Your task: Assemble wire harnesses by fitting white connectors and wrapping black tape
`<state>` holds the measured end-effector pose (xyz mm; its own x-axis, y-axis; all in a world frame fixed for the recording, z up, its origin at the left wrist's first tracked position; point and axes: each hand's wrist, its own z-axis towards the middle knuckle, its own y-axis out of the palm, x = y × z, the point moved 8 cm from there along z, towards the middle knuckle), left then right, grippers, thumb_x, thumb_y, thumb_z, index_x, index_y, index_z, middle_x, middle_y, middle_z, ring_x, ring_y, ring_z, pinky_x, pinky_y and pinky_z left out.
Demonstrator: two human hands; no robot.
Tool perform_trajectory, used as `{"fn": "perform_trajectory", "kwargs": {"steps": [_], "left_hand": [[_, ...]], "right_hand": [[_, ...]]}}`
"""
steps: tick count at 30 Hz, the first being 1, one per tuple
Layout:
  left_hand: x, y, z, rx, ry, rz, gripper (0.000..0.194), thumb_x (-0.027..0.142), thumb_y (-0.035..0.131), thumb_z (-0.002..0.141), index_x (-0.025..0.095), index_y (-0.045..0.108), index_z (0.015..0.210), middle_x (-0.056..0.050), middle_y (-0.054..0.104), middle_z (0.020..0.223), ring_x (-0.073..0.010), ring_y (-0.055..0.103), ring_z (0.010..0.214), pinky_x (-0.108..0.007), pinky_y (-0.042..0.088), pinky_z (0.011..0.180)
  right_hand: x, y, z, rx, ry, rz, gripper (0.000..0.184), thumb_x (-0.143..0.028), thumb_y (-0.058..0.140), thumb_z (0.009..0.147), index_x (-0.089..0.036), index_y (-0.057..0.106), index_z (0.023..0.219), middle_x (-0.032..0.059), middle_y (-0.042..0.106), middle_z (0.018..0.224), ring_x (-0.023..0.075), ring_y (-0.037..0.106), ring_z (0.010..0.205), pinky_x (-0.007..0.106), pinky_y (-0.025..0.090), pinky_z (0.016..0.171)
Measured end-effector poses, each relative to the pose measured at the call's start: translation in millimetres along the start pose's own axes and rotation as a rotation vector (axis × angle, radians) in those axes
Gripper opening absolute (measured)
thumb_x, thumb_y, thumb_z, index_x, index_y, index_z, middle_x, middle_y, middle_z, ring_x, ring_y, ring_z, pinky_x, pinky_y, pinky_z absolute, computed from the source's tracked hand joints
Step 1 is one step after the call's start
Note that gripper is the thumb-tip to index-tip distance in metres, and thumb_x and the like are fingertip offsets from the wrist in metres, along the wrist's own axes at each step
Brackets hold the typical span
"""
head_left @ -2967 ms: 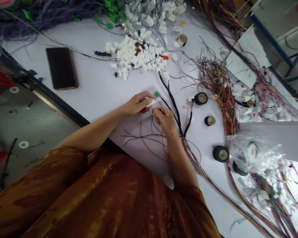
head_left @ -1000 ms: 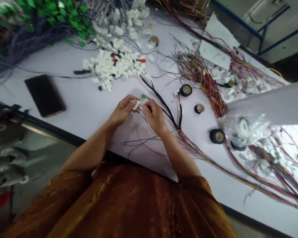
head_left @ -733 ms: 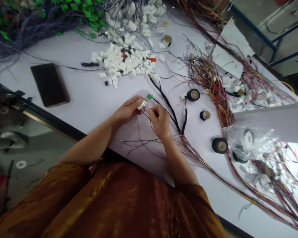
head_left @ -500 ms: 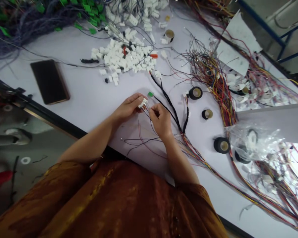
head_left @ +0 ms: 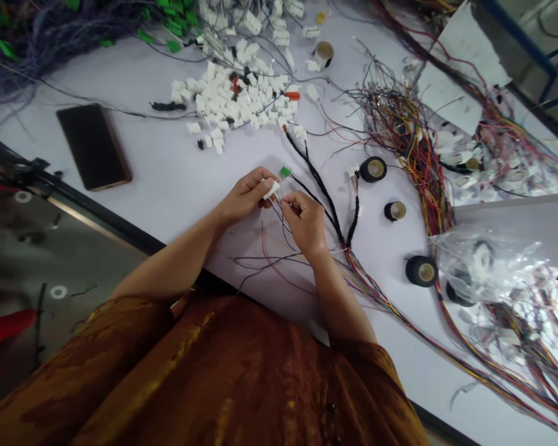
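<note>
My left hand is closed around a small white connector above the white table. My right hand pinches a thin wire right beside that connector, its fingertips close to the plug's end. Loose red and black wires trail from the connector down across the table towards me. A small green connector lies just past my fingers, on a black-wrapped harness branch. The harness runs on to the right as a bundle of coloured wires.
A pile of white connectors lies further back, and a dark phone to the left. Black tape rolls sit at the right beside a tangle of coloured wires and a clear plastic bag. Green-tagged wires fill the far left corner.
Both hands have stayed together on the white connector; the right fingers have shifted slightly along the wires. The view itself has swayed as my head moved.
</note>
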<state>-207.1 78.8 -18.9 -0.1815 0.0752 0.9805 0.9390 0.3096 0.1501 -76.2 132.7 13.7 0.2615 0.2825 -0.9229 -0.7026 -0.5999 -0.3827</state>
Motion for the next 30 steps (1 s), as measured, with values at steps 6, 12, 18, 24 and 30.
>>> {"fn": "perform_trajectory", "kwargs": {"steps": [6, 12, 18, 24, 30], "left_hand": [[-1.0, 0.0, 0.8, 0.002, 0.008, 0.024, 0.038, 0.056, 0.067, 0.087, 0.020, 0.063, 0.097, 0.001, 0.063, 0.069, -0.0095, 0.056, 0.057, -0.022, 0.046, 0.054], [-4.4, -1.1, 0.6, 0.018, -0.030, 0.009, 0.042, 0.060, 0.070, 0.083, 0.021, 0.064, 0.096, 0.000, 0.062, 0.069, -0.0098, 0.055, 0.056, -0.022, 0.044, 0.053], [-2.4, -0.2, -1.3, 0.035, -0.056, -0.007, 0.038, 0.057, 0.071, 0.084, 0.020, 0.065, 0.094, -0.001, 0.062, 0.069, -0.0110, 0.055, 0.056, -0.023, 0.043, 0.051], [-1.9, 1.5, -1.7, 0.025, -0.062, 0.017, 0.039, 0.057, 0.072, 0.082, 0.020, 0.065, 0.094, 0.000, 0.062, 0.068, -0.0106, 0.055, 0.055, -0.023, 0.046, 0.053], [-4.3, 2.8, -1.6, 0.025, -0.076, 0.030, 0.043, 0.060, 0.071, 0.082, 0.019, 0.064, 0.094, 0.000, 0.060, 0.067, -0.0102, 0.054, 0.052, -0.022, 0.042, 0.049]], "right_hand": [[-6.8, -3.1, -2.2, 0.062, -0.052, -0.075, 0.020, -0.019, 0.055, 0.086, -0.020, 0.048, 0.067, -0.0051, 0.046, 0.062, 0.0091, 0.040, 0.059, 0.025, 0.035, 0.062], [-7.7, -1.3, -4.5, 0.085, -0.083, -0.117, 0.021, -0.017, 0.055, 0.086, -0.021, 0.046, 0.067, -0.0050, 0.044, 0.063, 0.0098, 0.040, 0.060, 0.027, 0.035, 0.064], [-6.3, -0.4, -4.5, 0.083, -0.073, -0.130, 0.022, -0.017, 0.054, 0.086, -0.021, 0.045, 0.067, -0.0046, 0.046, 0.063, 0.0104, 0.041, 0.061, 0.027, 0.036, 0.065], [-2.3, -0.7, -4.1, 0.093, -0.060, -0.128, 0.021, -0.017, 0.053, 0.086, -0.021, 0.045, 0.068, -0.0043, 0.047, 0.064, 0.0107, 0.042, 0.061, 0.027, 0.035, 0.064], [-7.2, -2.2, -8.3, 0.168, -0.134, -0.124, 0.021, -0.017, 0.053, 0.088, -0.021, 0.046, 0.069, -0.0036, 0.046, 0.065, 0.0110, 0.042, 0.063, 0.028, 0.035, 0.066]]}}
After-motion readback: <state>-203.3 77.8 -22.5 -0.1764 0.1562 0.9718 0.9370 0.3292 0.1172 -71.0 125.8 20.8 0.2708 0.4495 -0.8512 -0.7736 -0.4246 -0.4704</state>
